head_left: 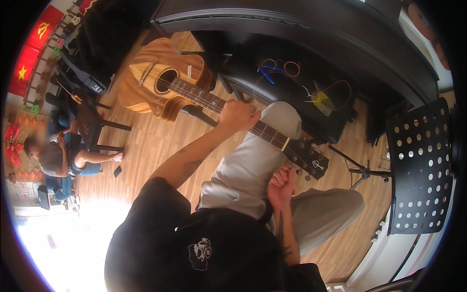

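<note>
A natural wood acoustic guitar (pixel 137 78) lies diagonally in the upper middle, its neck crossing my raised knee. My left hand (pixel 238 116) is closed around the neck (pixel 266 133), fingers over the strings. Below the dark headstock (pixel 309 159), my right hand (pixel 280 187) has its fingers curled up beside the lower tuning pegs; what they hold is too small to make out. A thin loose string arcs above my left hand toward the black bench.
The bench (pixel 243 68) holds blue-handled tools (pixel 266 75), string coils and a yellow packet (pixel 321 101), before a dark piano (pixel 292 22). A perforated music stand (pixel 413 180) stands right. Left, a seated person (pixel 61 160) is near chairs (pixel 92 126) and a phone (pixel 117 171) on the floor.
</note>
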{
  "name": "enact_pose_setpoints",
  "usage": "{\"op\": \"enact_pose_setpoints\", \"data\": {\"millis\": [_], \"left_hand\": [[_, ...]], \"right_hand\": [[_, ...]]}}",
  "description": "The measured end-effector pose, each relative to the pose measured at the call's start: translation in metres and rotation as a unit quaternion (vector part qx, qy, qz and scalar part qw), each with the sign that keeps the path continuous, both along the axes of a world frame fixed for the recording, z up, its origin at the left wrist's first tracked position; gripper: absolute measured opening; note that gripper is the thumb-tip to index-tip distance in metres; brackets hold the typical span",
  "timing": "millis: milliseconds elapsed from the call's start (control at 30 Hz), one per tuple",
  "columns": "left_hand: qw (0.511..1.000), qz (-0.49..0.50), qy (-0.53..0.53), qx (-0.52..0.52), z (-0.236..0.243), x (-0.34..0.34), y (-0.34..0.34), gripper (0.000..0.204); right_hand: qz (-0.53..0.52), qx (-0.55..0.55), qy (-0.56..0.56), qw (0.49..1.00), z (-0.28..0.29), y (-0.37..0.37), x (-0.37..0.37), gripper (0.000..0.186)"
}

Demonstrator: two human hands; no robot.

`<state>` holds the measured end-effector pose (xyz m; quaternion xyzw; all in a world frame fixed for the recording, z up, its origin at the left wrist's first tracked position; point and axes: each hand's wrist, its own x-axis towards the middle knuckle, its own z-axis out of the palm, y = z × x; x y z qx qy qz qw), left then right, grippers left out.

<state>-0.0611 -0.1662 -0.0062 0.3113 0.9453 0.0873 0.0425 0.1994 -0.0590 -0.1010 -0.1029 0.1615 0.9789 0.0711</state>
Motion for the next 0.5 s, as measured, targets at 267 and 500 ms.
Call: {"op": "enact_pose_setpoints", "data": {"millis": [267, 500], "left_hand": [[1.000, 0.009, -0.005, -0.002, -0.004, 0.000, 0.000, 0.052], [0.999, 0.002, -0.006, -0.036, -0.002, 0.001, -0.002, 0.050]], "right_hand": [[0.002, -0.095, 0.063, 0.993, 0.003, 0.009, -0.010, 0.022], [-0.023, 0.194, -0.145, 0.970, -0.007, 0.006, -0.010, 0.017]]}}
